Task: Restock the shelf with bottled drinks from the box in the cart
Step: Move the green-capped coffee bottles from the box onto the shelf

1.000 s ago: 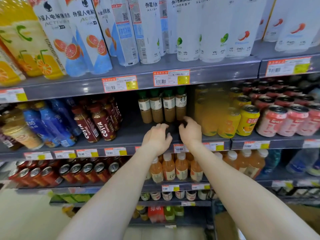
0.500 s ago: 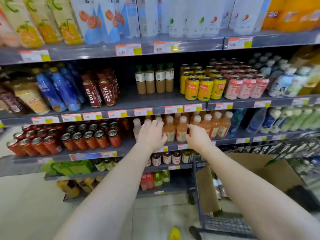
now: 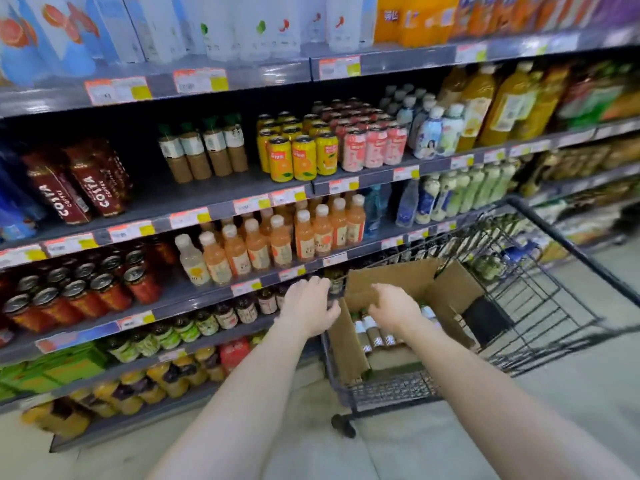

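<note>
Now: left hand point(image 3: 308, 306) is beside the box point(image 3: 391, 278) flap and right hand point(image 3: 394, 306) is over the bottles point(image 3: 372, 330) inside, in the cart point(image 3: 554, 271). Fingers are loose, apart, empty. Best to grip the bottle bodies and lift clear of the flaps.

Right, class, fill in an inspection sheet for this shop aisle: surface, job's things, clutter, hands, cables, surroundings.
Surface: shelf has bare space in front of four green-capped bottles.
Job's things: open cardboard box sits in the cart, with bottles inside.
Clutter: nothing seen.
Hands: left hand and right hand are open and hold nothing; right over the box, left beside its left flap.
Cables: nothing seen.
Surroundings: yellow cans and orange juice bottles fill neighbouring shelves.
</note>
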A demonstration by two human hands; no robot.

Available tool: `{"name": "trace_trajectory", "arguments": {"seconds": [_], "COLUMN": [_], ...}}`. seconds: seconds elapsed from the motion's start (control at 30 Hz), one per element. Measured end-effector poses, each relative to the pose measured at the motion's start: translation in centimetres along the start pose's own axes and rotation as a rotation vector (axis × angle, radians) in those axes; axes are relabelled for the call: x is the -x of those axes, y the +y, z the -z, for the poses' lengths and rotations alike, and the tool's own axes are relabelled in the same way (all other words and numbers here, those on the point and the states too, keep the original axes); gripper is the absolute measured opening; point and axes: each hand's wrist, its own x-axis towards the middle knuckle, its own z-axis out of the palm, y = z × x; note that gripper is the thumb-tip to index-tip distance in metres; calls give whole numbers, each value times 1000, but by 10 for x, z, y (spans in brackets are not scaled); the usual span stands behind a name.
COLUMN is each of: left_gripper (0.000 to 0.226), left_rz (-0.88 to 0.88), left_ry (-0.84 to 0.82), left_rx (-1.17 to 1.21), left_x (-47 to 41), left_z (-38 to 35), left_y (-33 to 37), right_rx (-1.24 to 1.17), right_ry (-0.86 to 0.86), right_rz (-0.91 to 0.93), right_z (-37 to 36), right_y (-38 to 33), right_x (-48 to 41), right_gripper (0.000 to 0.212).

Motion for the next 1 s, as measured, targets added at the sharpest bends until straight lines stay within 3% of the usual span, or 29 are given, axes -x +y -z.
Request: {"name": "trace_trajectory", "arguments": {"seconds": [0.27, 0.5, 0.7, 0.87, 1.0], "left_gripper": [54, 49, 46, 70, 61], "left_rz": [60, 85, 172, 334, 382], "left_ry": [-163, -269, -336, -411, -442], "left_rx": [10, -2, 15, 162, 162], "left_x": [-76, -132, -159, -167, -176], "left_z": [-65, -110, -139, -167, -190], "left_y": [92, 170, 193, 180, 164], "right_rx": [24, 24, -13, -19, -42], "right_ry": [-85, -163, -190, -252, -298], "right_rz": [-140, -207, -216, -220, -199], "right_z": [7, 5, 4, -18, -29], "right_y": [148, 264, 301, 316, 317], "right_x": [-34, -85, -111, -138, -157], "right_gripper": [55, 20, 29, 25, 30]}}
